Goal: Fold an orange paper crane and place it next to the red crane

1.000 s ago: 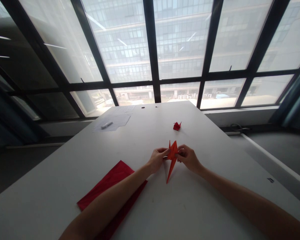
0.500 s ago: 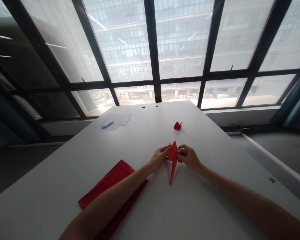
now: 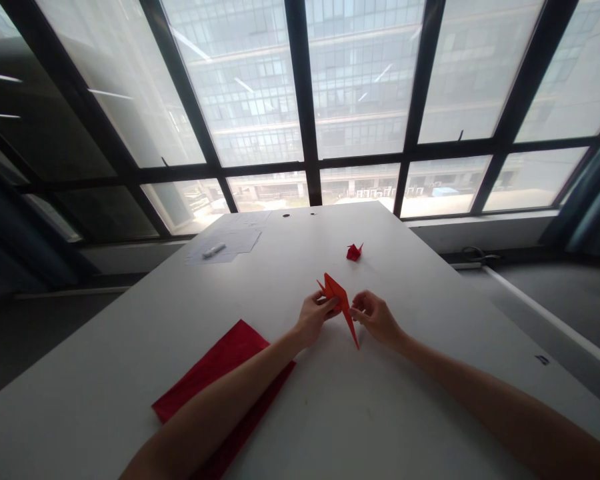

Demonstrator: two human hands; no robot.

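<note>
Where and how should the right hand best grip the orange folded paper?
Probably by its long point, pinched lightly from the right. That narrow spike juts down and right in view, clear of the left hand, which holds the wider part of the orange folded paper; the right hand is beside the spike.

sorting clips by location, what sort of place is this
Probably an office or meeting room, though I can't be sure: a long white table with printed-looking papers on it stands before large dark-framed windows.
</note>
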